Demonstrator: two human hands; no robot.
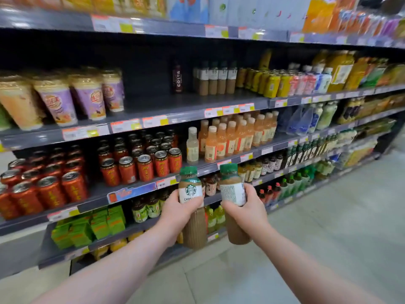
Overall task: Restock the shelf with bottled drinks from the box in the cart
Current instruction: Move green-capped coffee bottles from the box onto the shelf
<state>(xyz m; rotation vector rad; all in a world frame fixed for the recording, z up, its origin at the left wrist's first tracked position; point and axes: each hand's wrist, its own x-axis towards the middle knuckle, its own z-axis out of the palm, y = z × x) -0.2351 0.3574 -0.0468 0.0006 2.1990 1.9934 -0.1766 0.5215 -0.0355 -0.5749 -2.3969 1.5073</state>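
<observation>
Now my left grip (182,207) is curled round the left coffee bottle (190,189) and my right grip (243,207) round the right coffee bottle (232,189), both upright, well below the Costa bottle (177,79). I judge this the carrying step. Next they need lifting to the matching row (215,77) just right of the Costa bottle. The red cans (140,165) and jutting shelf edges below it lie between.

place: shop aisle | evidence: long shelves (197,108) of drinks, price tags (229,110) on edges

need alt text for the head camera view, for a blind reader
The left hand holds a green-capped coffee bottle and the right hand a second bottle, before stocked drink shelves. Similar bottles stand higher up beside a gap; red cans sit left.
</observation>
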